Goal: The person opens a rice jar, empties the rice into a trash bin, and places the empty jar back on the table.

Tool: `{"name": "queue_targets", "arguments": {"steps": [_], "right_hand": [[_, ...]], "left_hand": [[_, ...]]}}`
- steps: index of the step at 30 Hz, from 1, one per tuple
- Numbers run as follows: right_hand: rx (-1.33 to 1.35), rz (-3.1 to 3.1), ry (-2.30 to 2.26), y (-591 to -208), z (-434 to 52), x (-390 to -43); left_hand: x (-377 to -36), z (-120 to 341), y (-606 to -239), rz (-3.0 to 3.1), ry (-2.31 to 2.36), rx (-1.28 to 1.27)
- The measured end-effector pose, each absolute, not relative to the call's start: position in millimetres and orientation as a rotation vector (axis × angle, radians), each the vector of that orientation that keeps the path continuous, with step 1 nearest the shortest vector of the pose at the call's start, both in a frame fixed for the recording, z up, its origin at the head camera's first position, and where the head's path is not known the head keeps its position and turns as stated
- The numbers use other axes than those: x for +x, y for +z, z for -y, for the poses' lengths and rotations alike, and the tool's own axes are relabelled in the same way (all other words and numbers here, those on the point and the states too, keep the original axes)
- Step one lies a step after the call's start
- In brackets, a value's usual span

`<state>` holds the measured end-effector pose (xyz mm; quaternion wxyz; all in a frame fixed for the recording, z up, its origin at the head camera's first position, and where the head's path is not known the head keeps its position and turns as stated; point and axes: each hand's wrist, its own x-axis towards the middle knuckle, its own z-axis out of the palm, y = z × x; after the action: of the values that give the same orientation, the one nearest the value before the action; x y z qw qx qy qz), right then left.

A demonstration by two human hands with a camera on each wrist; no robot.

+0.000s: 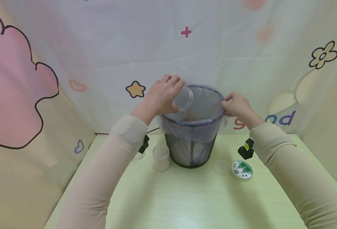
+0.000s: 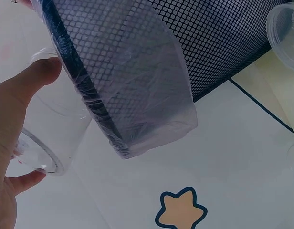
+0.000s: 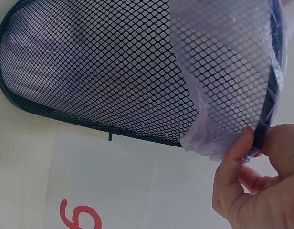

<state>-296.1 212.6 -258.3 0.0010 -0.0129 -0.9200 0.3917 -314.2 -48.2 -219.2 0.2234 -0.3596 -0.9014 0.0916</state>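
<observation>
A black mesh wastebasket (image 1: 192,149) stands on the table, its top lined with a thin translucent plastic bag (image 1: 197,133) folded over the rim. My left hand (image 1: 164,95) grips a clear plastic cup (image 1: 184,99) tilted at the basket's left side, its mouth facing the opening. In the left wrist view, the thumb and a finger span that cup (image 2: 73,131) beside the bagged rim. On the opposite side, my right hand (image 1: 237,104) pinches the rim and bag. The right wrist view shows thumb and fingers on the bag edge (image 3: 204,136). Something reddish lies inside the basket, blurred by the bag.
A second translucent cup (image 1: 161,158) stands left of the basket's base. To its right lie a clear round lid (image 1: 221,167) and a round tub with a green and white top (image 1: 242,170). A printed curtain (image 1: 157,38) hangs close behind the basket.
</observation>
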Motion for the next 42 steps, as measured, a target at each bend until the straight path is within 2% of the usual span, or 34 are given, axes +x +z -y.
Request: {"name": "queue_targets", "arguments": {"steps": [13,42], "right_hand": [[-0.048,2.891,1.210,-259.1,-213.0,-297.0],[-0.034,2.889,1.215,-259.8,-213.5,-296.6]], "left_hand": [[-316.1,48.1,-215.9,2.595,0.018,-0.868],[-319.3,43.3,-217.4,2.539,-0.126,-0.862]]}}
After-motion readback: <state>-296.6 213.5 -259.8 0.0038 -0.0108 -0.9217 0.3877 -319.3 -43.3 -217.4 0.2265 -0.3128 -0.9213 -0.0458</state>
